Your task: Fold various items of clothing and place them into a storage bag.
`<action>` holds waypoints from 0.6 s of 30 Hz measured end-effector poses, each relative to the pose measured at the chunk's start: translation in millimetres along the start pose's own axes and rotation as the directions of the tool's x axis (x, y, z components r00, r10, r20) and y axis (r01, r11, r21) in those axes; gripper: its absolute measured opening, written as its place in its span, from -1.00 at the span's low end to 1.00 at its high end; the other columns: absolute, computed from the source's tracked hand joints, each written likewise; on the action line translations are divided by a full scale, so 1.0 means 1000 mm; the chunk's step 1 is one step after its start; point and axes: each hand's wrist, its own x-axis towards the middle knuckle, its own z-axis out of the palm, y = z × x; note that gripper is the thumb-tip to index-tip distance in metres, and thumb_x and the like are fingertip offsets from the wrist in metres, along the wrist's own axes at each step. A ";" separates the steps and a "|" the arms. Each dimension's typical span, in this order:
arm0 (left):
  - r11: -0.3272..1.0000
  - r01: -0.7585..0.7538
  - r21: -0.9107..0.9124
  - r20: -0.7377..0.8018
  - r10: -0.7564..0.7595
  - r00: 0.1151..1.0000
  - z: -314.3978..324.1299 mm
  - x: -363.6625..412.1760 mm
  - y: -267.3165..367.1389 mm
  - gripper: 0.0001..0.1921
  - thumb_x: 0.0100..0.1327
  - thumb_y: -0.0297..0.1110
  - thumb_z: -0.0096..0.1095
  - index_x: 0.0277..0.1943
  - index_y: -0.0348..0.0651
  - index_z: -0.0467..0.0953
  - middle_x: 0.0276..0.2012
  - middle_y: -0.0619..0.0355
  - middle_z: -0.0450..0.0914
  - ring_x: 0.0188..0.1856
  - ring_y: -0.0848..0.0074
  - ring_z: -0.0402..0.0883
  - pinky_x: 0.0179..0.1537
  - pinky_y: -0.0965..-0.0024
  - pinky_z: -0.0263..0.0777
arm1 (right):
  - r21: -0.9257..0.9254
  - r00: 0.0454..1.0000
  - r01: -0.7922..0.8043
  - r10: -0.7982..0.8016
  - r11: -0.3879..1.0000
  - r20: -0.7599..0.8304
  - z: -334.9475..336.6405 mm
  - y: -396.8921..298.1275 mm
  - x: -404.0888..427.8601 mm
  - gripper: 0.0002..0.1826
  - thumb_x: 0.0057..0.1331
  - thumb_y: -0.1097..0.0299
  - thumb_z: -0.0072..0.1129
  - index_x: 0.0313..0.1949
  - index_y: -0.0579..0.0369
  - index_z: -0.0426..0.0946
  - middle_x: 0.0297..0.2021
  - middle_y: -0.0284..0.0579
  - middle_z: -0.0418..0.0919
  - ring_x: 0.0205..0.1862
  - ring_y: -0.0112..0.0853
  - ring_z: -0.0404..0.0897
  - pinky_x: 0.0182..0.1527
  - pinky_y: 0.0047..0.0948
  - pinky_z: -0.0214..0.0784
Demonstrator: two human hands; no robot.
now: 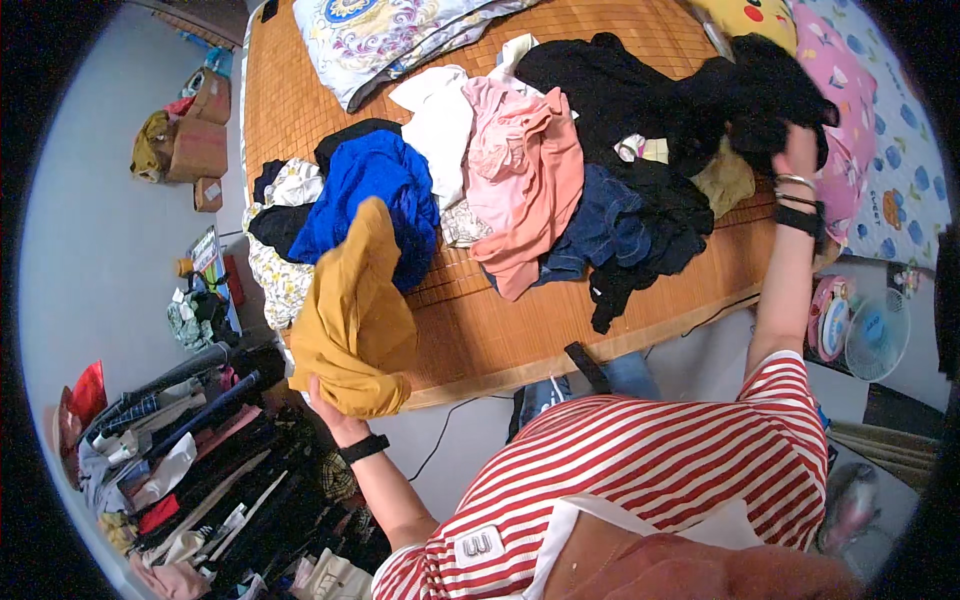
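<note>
My left hand (334, 414) grips the lower edge of a mustard-yellow garment (356, 315), raised at the bed's near left. My right hand (801, 150) reaches to the far right and holds a black garment (776, 90), its fingers partly hidden by the cloth. Between my hands, on the woven bed mat (465, 337), lie a blue garment (367, 195), a white one (442, 112), a salmon-pink one (551, 180), dark denim (611, 225) and black clothing (600, 90). Floral fabric (277, 277) lies at the left edge of the bed.
A patterned pillow (405, 37) rests at the far side of the bed, and a pink pillow (840, 105) at the right. Hanging clothes (202, 480) crowd the lower left. Cardboard boxes (199, 150) stand at the left. A fan (877, 334) is at the right.
</note>
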 end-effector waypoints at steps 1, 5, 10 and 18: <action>1.000 -0.021 0.018 -0.028 0.021 0.999 0.000 0.007 -0.007 -0.54 0.22 -0.20 -0.13 0.14 -0.25 0.23 0.06 0.00 0.38 0.06 0.23 0.39 0.09 0.17 0.26 | -0.127 0.999 -0.047 0.047 0.991 -0.003 0.006 0.016 -0.001 -0.63 -0.06 0.46 0.19 -0.20 0.23 0.42 -0.25 -0.12 0.53 -0.21 -0.29 0.52 -0.18 -0.36 0.40; 0.979 0.159 0.127 -0.080 -0.150 0.986 -0.005 0.042 -0.059 -0.51 0.22 -0.17 -0.07 0.15 -0.22 0.21 0.07 0.01 0.36 0.07 0.24 0.38 0.10 0.16 0.25 | -0.773 0.928 0.373 -0.201 0.513 0.315 0.062 0.117 -0.036 -0.46 -0.21 0.34 0.27 -0.19 0.31 0.36 -0.27 0.14 0.47 -0.22 -0.05 0.47 -0.11 -0.28 0.32; 0.907 0.388 0.164 -0.225 -0.348 0.910 -0.021 0.061 -0.153 -0.54 0.20 -0.28 0.08 0.12 -0.23 0.23 0.02 0.03 0.40 0.05 0.26 0.38 0.07 0.15 0.27 | -0.684 0.866 0.384 0.015 0.620 0.500 0.160 0.240 -0.150 -0.41 -0.07 0.33 0.21 -0.04 0.30 0.26 -0.06 0.16 0.30 0.02 -0.02 0.31 0.10 -0.28 0.15; 0.908 0.379 0.179 -0.399 -0.285 0.872 -0.042 0.035 -0.182 -0.68 0.26 -0.31 -0.07 0.00 -0.30 0.34 -0.09 0.05 0.47 -0.09 0.29 0.47 -0.10 0.23 0.40 | -0.139 0.847 -0.247 0.284 0.959 0.449 0.153 0.248 -0.108 -0.74 0.13 0.42 -0.10 -0.23 0.24 0.47 -0.25 -0.02 0.52 -0.19 -0.28 0.49 -0.10 -0.33 0.32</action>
